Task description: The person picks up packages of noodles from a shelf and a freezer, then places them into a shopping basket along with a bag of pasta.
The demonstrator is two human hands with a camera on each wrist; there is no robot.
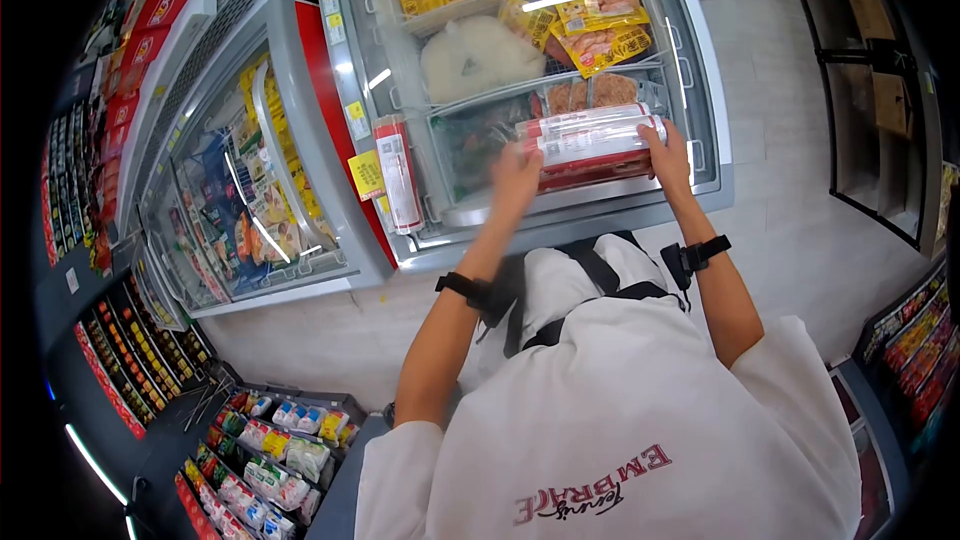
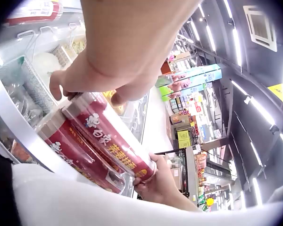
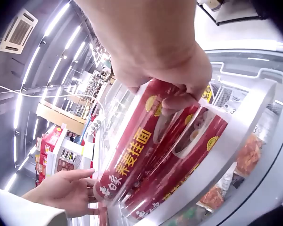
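Note:
Several long red noodle packs (image 1: 590, 145) lie stacked on the glass lid of a chest freezer (image 1: 700, 60). My left hand (image 1: 515, 178) holds their left end and my right hand (image 1: 668, 155) their right end. In the left wrist view my left hand (image 2: 108, 70) has thumb and fingers round the end of the top noodle pack (image 2: 111, 141), and the right hand (image 2: 158, 183) cups the far end. The right wrist view shows my right hand (image 3: 170, 70) gripping the top noodle pack (image 3: 137, 150), with the left hand (image 3: 68, 190) at the other end.
One more red pack (image 1: 398, 175) lies on the freezer's left rim. Bagged frozen food (image 1: 480, 55) fills the freezer under the glass. A second freezer (image 1: 250, 190) stands to the left, and snack shelves (image 1: 270, 440) are at lower left. Tiled floor (image 1: 790, 200) runs to the right.

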